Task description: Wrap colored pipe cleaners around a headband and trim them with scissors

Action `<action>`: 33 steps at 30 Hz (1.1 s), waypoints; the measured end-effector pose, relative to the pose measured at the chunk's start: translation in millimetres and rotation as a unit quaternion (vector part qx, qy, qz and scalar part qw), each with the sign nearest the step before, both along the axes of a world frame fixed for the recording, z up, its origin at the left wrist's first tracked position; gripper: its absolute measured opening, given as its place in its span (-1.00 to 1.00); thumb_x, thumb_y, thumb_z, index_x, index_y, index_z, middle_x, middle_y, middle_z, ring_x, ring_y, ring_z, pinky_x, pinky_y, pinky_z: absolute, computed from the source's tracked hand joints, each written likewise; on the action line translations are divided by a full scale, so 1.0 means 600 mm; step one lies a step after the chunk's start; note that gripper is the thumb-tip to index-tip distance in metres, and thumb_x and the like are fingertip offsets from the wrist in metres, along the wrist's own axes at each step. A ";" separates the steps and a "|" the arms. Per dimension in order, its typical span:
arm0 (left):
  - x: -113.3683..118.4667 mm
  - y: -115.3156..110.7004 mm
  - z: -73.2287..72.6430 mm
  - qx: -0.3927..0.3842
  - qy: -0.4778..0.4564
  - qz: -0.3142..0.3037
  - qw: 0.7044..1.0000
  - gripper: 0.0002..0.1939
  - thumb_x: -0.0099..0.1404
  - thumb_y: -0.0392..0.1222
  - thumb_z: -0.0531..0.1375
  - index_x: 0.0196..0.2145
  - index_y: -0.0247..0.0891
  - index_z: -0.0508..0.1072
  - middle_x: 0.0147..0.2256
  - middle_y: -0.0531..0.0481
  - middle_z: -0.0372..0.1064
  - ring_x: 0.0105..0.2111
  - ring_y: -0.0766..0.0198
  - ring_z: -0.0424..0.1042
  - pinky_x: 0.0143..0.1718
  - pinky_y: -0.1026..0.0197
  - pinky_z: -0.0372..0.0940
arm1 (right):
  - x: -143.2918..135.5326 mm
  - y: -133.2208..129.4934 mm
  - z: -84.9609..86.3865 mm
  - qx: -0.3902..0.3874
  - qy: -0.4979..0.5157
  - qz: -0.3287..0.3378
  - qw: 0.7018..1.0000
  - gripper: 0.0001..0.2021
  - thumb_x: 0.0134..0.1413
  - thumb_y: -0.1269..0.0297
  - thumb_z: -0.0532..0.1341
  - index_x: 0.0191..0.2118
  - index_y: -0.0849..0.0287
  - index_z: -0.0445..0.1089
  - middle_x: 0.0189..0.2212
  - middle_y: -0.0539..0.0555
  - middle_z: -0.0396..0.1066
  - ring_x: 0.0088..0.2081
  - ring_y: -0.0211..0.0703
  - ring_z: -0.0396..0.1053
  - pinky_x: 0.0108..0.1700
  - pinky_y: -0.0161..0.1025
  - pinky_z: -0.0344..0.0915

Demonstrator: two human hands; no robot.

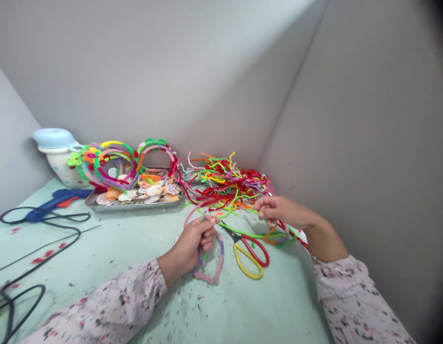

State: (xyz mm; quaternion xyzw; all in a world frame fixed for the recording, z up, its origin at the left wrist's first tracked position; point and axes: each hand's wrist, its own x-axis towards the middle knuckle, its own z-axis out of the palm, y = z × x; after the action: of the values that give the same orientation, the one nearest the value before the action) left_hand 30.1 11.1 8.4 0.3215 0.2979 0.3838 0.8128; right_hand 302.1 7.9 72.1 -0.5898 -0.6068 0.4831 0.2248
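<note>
My left hand (193, 241) is closed in a pinch on a pipe cleaner loop (220, 260), wrapped in pink and purple and hanging down to the table. My right hand (281, 211) is raised at the right edge of a tangled pile of pipe cleaners (224, 184), its fingers curled together. Green strands end by its fingertips, but what they pinch is hidden. Below that hand lie an orange and green pipe cleaner piece (275, 235) and red strands. Between my hands rest scissors (248, 255) with one red and one yellow handle loop, blades pointing away.
A metal tray (135, 206) of seashells stands at the back, with colourful pipe cleaner headbands (115, 162) over it. Left of it are a white cup (61, 162) with a light blue lid, a blue glue gun (51, 204) and its black cord (76, 234). Grey walls enclose the back and right.
</note>
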 end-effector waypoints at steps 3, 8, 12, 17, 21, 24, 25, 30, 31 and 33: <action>0.000 -0.001 -0.001 -0.005 -0.008 -0.001 1.000 -0.87 0.23 -0.20 0.19 -0.33 -0.33 0.37 -0.63 0.18 0.07 -0.70 0.53 -0.04 -0.72 0.45 0.00 | -0.015 0.000 -0.001 0.022 0.052 0.006 0.998 -0.73 -0.09 0.26 0.30 -0.21 0.15 0.33 -0.46 -0.10 0.34 -0.48 -0.35 0.28 -0.42 -0.35 0.19; 0.004 0.000 -0.002 -0.004 -0.019 0.005 1.000 -0.89 0.20 -0.25 0.21 -0.34 -0.33 0.36 -0.58 0.14 0.16 -0.68 0.51 0.06 -0.66 0.41 0.13 | -0.045 0.005 -0.018 0.037 0.109 0.035 0.993 -0.72 -0.06 0.27 0.31 -0.17 0.13 0.36 -0.41 -0.09 0.33 -0.43 -0.34 0.30 -0.37 -0.35 0.21; 0.006 -0.002 -0.002 0.019 -0.013 0.012 1.000 -0.80 0.13 -0.26 0.29 -0.30 -0.33 0.37 -0.57 0.17 0.12 -0.66 0.52 0.05 -0.65 0.42 0.13 | -0.086 0.000 -0.020 0.041 0.123 0.081 0.988 -0.76 -0.03 0.27 0.30 -0.18 0.14 0.39 -0.42 -0.08 0.37 -0.42 -0.34 0.32 -0.34 -0.35 0.22; 0.005 -0.004 -0.003 0.056 0.013 0.007 0.998 -0.74 0.12 -0.14 0.34 -0.40 -0.32 0.33 -0.56 0.16 0.15 -0.65 0.53 0.07 -0.64 0.40 0.15 | -0.139 -0.007 -0.025 0.020 0.148 0.074 0.986 -0.79 0.00 0.25 0.28 -0.20 0.17 0.41 -0.46 -0.07 0.39 -0.44 -0.34 0.32 -0.35 -0.34 0.24; 0.006 -0.001 -0.006 0.082 0.064 0.019 0.994 -0.74 0.11 -0.13 0.33 -0.41 -0.31 0.32 -0.55 0.15 0.20 -0.65 0.51 0.11 -0.64 0.39 0.14 | -0.160 -0.007 -0.034 0.025 0.148 0.062 0.987 -0.78 0.01 0.24 0.27 -0.20 0.18 0.38 -0.50 -0.08 0.40 -0.48 -0.33 0.34 -0.41 -0.35 0.24; 0.007 0.000 -0.009 0.091 0.092 0.033 0.991 -0.76 0.10 -0.16 0.32 -0.41 -0.30 0.33 -0.59 0.17 0.15 -0.65 0.50 0.08 -0.64 0.39 0.11 | -0.167 -0.008 -0.037 0.039 0.112 0.049 0.992 -0.79 0.03 0.22 0.25 -0.19 0.17 0.36 -0.53 -0.09 0.39 -0.49 -0.31 0.38 -0.44 -0.36 0.25; 0.007 0.000 -0.010 0.093 0.098 0.036 0.990 -0.77 0.10 -0.18 0.31 -0.41 -0.30 0.33 -0.60 0.18 0.13 -0.65 0.49 0.07 -0.64 0.39 0.10 | -0.169 -0.008 -0.037 0.044 0.094 0.047 0.994 -0.79 0.04 0.22 0.24 -0.19 0.16 0.36 -0.55 -0.10 0.38 -0.50 -0.31 0.38 -0.45 -0.36 0.25; 0.008 -0.002 -0.009 0.084 0.087 0.026 0.992 -0.81 0.09 -0.22 0.29 -0.44 -0.29 0.31 -0.63 0.19 0.08 -0.65 0.48 0.05 -0.65 0.38 0.07 | -0.170 -0.006 -0.038 0.061 0.059 0.037 0.996 -0.82 0.07 0.20 0.21 -0.23 0.17 0.39 -0.57 -0.09 0.36 -0.54 -0.33 0.36 -0.52 -0.40 0.20; 0.007 -0.002 -0.008 0.084 0.081 0.022 0.993 -0.82 0.08 -0.23 0.28 -0.43 -0.29 0.33 -0.62 0.19 0.10 -0.65 0.48 0.05 -0.64 0.38 0.08 | -0.168 -0.005 -0.039 0.062 0.066 0.033 0.995 -0.82 0.08 0.20 0.20 -0.24 0.17 0.39 -0.54 -0.08 0.37 -0.54 -0.34 0.36 -0.53 -0.40 0.19; 0.007 -0.003 -0.004 0.084 0.078 0.021 0.993 -0.84 0.08 -0.23 0.27 -0.47 -0.29 0.32 -0.64 0.18 0.11 -0.65 0.47 0.08 -0.63 0.37 0.09 | -0.165 -0.003 -0.041 0.063 0.082 0.025 0.994 -0.82 0.09 0.19 0.19 -0.26 0.18 0.39 -0.49 -0.06 0.39 -0.54 -0.36 0.35 -0.54 -0.41 0.17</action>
State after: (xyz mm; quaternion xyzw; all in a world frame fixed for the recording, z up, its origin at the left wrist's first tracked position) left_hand 34.2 9.2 6.0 0.4113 0.3338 0.3986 0.7487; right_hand 203.1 6.1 47.5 -0.5177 -0.6302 0.4959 0.2981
